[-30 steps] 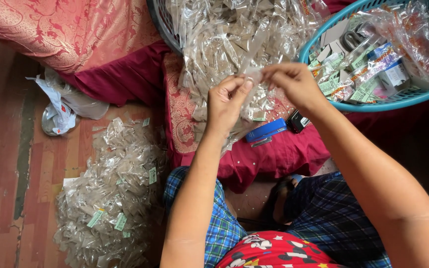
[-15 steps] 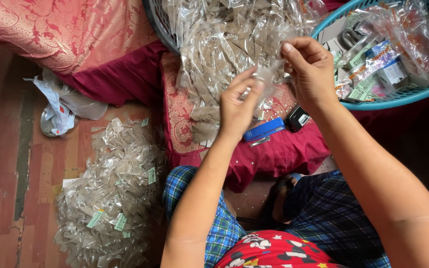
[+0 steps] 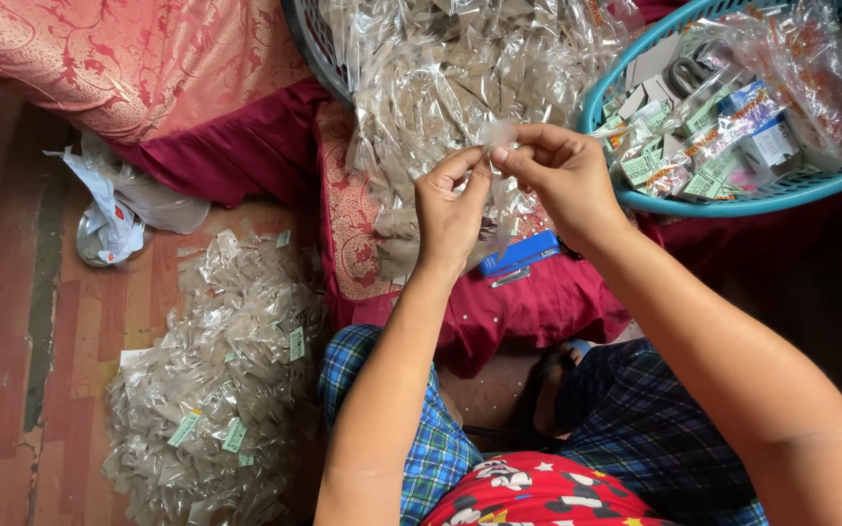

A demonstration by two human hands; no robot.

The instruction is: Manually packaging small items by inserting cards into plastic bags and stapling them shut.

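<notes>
Both arms reach forward and the two hands meet, fingertips pinched together. The left hand [image 3: 450,209] and the right hand [image 3: 557,175] each grip one small clear plastic bag [image 3: 497,133] at its top, holding it up between them.

Just behind the hands, one dark basket [image 3: 316,44] overflows with too many clear bags to count. To the right of the right hand sits one teal basket [image 3: 733,205] with packets and small boxes. Just below the hands, one blue stapler [image 3: 521,254] lies on the red cloth [image 3: 538,302]. Far left of the left hand, a big heap of filled bags [image 3: 221,380] covers the floor.
</notes>
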